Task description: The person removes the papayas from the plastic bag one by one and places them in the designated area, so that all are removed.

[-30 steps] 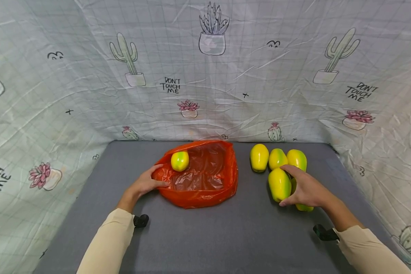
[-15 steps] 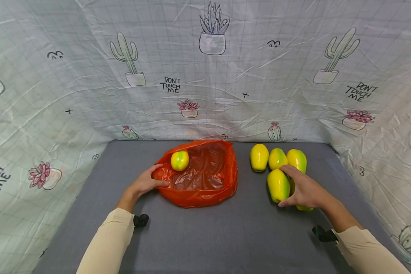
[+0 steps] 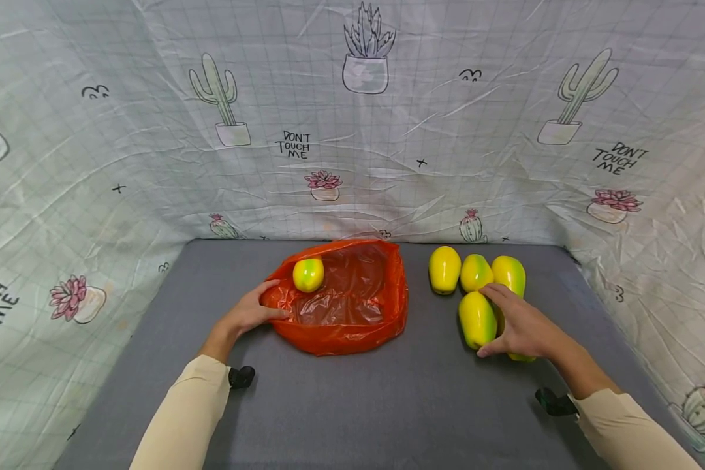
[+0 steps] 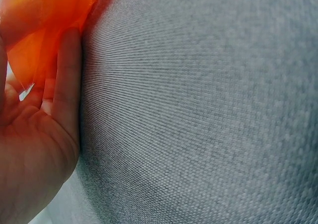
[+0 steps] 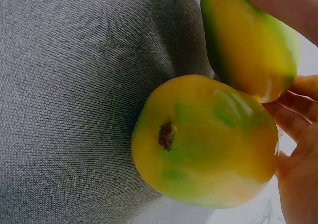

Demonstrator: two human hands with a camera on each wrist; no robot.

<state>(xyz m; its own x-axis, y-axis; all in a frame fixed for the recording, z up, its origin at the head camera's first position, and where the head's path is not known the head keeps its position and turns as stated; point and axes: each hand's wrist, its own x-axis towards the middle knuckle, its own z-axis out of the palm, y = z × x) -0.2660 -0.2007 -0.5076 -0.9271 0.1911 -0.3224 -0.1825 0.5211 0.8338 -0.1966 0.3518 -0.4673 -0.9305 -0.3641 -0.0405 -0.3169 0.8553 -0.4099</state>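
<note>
An orange-red plastic bag [image 3: 335, 341] lies with its mouth spread wide, and one yellow-green fruit [image 3: 308, 275] is inside at its back left. My left hand [image 3: 251, 312] holds the bag's left side, thumb at the front and fingers towards the back. Some of those fingers show through the plastic [image 4: 37, 45] in the left wrist view. On the right, my right hand [image 3: 525, 326] grips a glossy, mango-shaped fruit [image 3: 476, 320] between thumb and fingers. Another fruit [image 5: 203, 139] with a brown stem scar lies under that hand, mostly hidden in the head view.
Behind the right hand stand more of these fruits, one yellow fruit [image 3: 444, 271] nearest the bag, then a second fruit [image 3: 476, 272] and a third fruit [image 3: 510, 273]. Everything rests on a grey cloth-covered table [image 3: 352, 411]. A printed curtain [image 3: 411, 130] encloses the back and sides.
My right hand and the fruit in its grip have shifted very slightly left. The left hand, bag and other fruits stay as they were.
</note>
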